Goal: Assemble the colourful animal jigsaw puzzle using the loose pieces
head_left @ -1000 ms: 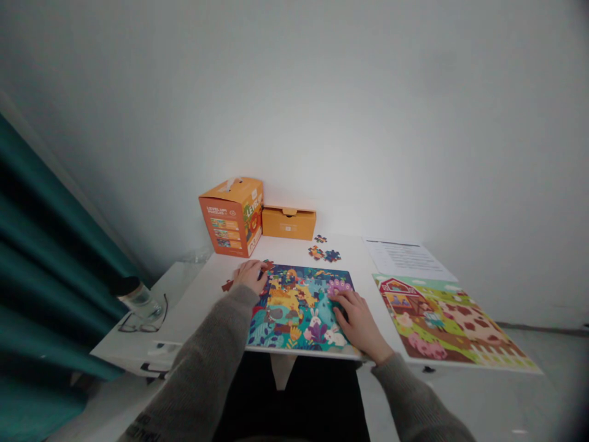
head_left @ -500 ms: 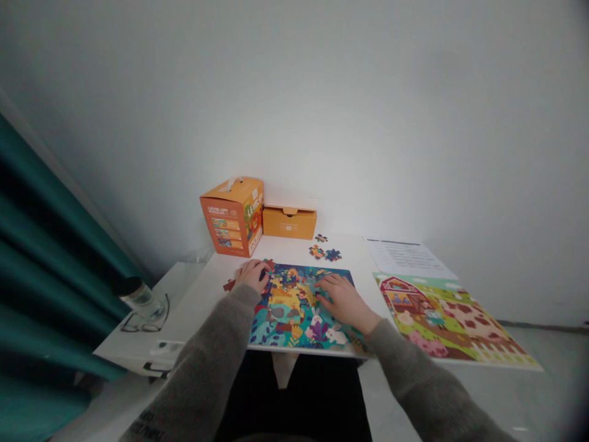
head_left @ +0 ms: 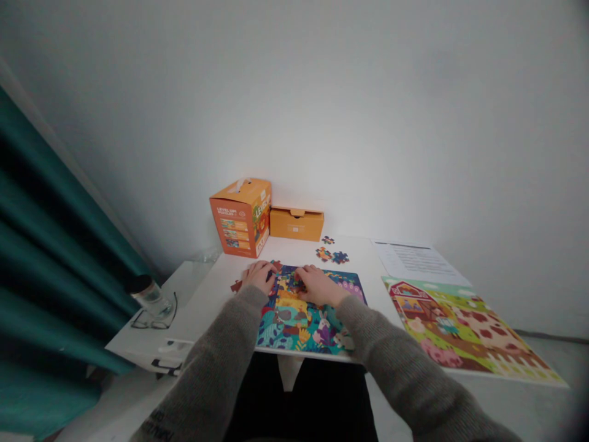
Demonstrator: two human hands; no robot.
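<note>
A colourful jigsaw puzzle (head_left: 285, 331) with rabbits and leafy plants lies on the white table near its front edge. My left hand (head_left: 259, 275) rests at the puzzle's upper left edge, fingers loosely bent and apart. Reddish-brown puzzle pieces (head_left: 236, 286) stick out beside and beyond it. Over the upper middle of the puzzle is my right hand (head_left: 318, 285), its fingers and thumb curled down around what looks like a small puzzle piece (head_left: 299, 286). The hand covers most of that piece.
Loose pieces (head_left: 340, 257) lie behind the puzzle. An orange puzzle box (head_left: 239, 224) and a smaller yellow-orange box (head_left: 297, 225) stand at the wall. On the right are a farm picture (head_left: 464, 328) and a printed sheet (head_left: 411, 261); on the left, glasses (head_left: 154, 323) and a jar (head_left: 151, 298).
My right hand has moved left and away from me, from the puzzle's right part to its upper middle, and its fingers have curled. My left hand stays in place. The view has shifted slightly.
</note>
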